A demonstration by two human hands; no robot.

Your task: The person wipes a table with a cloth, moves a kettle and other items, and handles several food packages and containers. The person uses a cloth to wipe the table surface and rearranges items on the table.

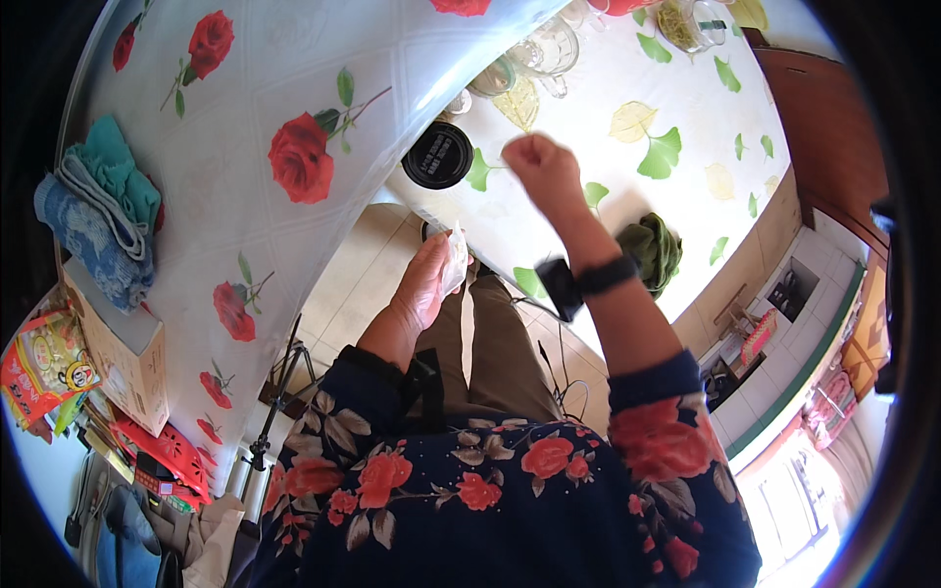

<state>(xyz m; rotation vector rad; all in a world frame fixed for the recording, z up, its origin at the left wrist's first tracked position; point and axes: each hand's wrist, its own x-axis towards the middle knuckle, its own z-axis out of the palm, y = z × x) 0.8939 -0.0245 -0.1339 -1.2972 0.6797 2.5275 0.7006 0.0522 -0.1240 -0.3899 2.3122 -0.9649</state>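
Observation:
My left hand (430, 272) is closed around a small white crumpled item (456, 259), perhaps a paper or plastic packet, in front of my lap. Over the leaf-patterned tablecloth (684, 213), my right hand (540, 165) is raised with its fingers curled and slightly blurred; whether anything is between them cannot be told. A round black lid (438, 155) with raised writing lies left of it at the table's edge. A black device (560, 288) is beside my right wrist, which wears a black band (609, 275). A dark green cloth (651, 250) lies bunched behind that wrist.
Glass mugs (548, 48) and a glass jar (691, 26) stand at the far side. At left, a rose-patterned surface (242, 169) holds folded towels (103, 213) and a cardboard box (129, 360). A black tripod (283, 382) and cables (564, 375) are near my legs.

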